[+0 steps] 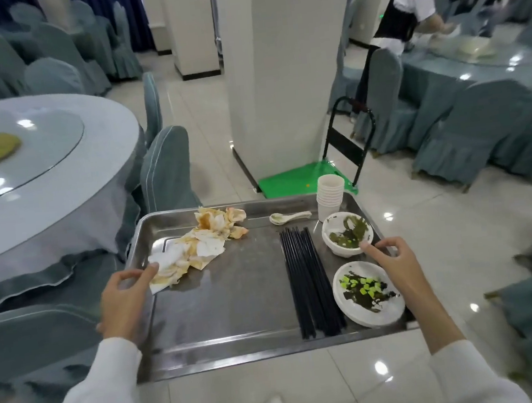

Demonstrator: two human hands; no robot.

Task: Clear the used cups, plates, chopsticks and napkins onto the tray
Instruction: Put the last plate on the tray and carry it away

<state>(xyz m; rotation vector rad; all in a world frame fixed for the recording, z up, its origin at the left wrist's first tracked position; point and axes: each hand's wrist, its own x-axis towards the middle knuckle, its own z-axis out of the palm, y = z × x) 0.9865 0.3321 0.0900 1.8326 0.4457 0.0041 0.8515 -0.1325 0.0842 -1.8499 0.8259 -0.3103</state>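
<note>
I carry a steel tray (pixel 236 306) above the tiled floor. My left hand (pixel 124 301) grips its left rim, thumb on top near the stained napkins (pixel 197 248). My right hand (pixel 396 266) grips the right rim, thumb pointing at a dirty white bowl (pixel 346 233). On the tray lie a bundle of black chopsticks (pixel 309 282), a soiled white plate (pixel 368 294), a stack of white cups (pixel 330 196) and white spoons (pixel 287 217).
A round table (pixel 26 180) with a glass turntable and covered chairs stands at the left. A white pillar (pixel 280 68) and a green hand trolley (pixel 301 179) are ahead. Another person works at a table (pixel 473 64) at the far right, with more covered chairs around it.
</note>
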